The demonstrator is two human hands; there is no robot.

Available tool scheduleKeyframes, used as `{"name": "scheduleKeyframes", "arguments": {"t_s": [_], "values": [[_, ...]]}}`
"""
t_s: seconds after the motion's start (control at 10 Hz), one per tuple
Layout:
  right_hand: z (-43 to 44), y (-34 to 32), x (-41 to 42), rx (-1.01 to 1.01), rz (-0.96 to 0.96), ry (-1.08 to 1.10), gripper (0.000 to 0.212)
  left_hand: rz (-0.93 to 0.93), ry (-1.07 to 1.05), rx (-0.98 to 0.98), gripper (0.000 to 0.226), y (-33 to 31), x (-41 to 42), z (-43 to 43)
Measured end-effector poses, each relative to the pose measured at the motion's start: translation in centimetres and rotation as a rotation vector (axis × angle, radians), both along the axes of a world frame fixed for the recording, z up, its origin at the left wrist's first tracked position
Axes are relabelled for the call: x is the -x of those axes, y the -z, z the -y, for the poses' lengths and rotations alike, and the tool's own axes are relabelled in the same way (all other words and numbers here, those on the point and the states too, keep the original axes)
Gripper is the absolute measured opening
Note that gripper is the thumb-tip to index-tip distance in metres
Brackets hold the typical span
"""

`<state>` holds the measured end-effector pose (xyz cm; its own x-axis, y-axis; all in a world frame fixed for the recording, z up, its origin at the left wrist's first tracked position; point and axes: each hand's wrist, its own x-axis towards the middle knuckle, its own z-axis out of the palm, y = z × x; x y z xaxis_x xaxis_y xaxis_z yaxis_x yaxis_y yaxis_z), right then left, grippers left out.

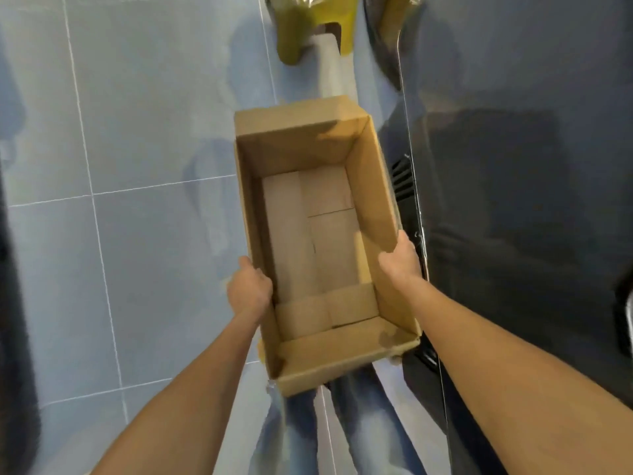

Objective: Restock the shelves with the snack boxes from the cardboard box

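An indoor aisle, perhaps a shop, though little proves it: pale blue tiled floor (144, 138), a dark glossy cabinet (513, 200) along the right edge, yellow packaging (308, 22) at the top.

Lighting is dim, cool and even. Soft shadows lie on the tiled floor (137, 132) and inside the cardboard box (318, 234). Focus is soft throughout. Wide-angle distortion bends the edges; the left margin is dark and blurred.
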<state>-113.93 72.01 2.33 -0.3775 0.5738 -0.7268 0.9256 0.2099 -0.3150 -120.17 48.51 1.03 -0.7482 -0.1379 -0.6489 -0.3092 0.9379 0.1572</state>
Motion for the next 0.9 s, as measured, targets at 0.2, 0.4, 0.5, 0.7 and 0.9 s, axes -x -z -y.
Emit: {"name": "scheduleKeyframes", "arguments": {"t_s": [0.2, 0.4, 0.5, 0.7, 0.9], "values": [[-2.0, 8.5, -1.6, 0.102, 0.065, 0.089, 0.067, 0.011, 0.090, -0.005, 0.023, 9.4, 1.1, -2.7], [-1.4, 12.7, -2.3, 0.090, 0.070, 0.141, 0.075, 0.082, 0.071, -0.065, 0.023, 13.9, 0.4, -3.3], [-1.3, 13.6, -2.8, 0.051, 0.059, 0.153, 0.082, 0.165, 0.035, -0.130, 0.026, 14.8, -0.4, -3.5], [-0.8, 13.7, -3.3, 0.044, 0.077, 0.115, 0.082, 0.345, -0.060, -0.261, 0.040, 14.8, -0.4, -3.0], [2.6, 9.2, -3.1, 0.135, 0.056, 0.031, 0.062, 0.339, -0.088, -0.342, 0.057, 8.8, -1.0, -3.0]]}}
